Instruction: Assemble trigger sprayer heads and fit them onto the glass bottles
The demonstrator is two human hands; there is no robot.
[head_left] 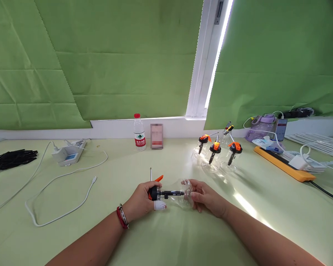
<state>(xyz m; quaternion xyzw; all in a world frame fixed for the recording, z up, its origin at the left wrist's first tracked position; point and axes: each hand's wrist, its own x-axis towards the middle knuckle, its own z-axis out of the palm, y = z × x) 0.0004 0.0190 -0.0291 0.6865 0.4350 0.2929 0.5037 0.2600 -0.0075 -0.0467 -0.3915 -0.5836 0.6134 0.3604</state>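
The person's left hand [141,199] is curled round the black cap [153,193] of a clear bottle [177,184], pinching it between thumb and fingers. The right hand [208,195] holds the round base with thumb and fingertips. The bottle lies sideways between the two hands, with its cap to the left; whether it touches the desk [183,240] cannot be told.

The likeliest trouble seems a slip: the base is smooth, the right hand appears to hold only its edge, and a white wrap [159,205] on a left finger may dull the grip there. Let go on its side, the round bottle could roll. The metal spout [151,173], jutting up past the left hand, might snag or bend if knocked. A wide sweep of the right hand could topple the three capped bottles [215,159] standing beyond it.

Inside the held bottle runs a black tube [172,193]; no liquid shows. The three others have dark tubes too. Ahead of the hands stands a red-capped water bottle [140,135], its fill unclear; far beyond the right hand is a purple jug [262,127], contents not readable.
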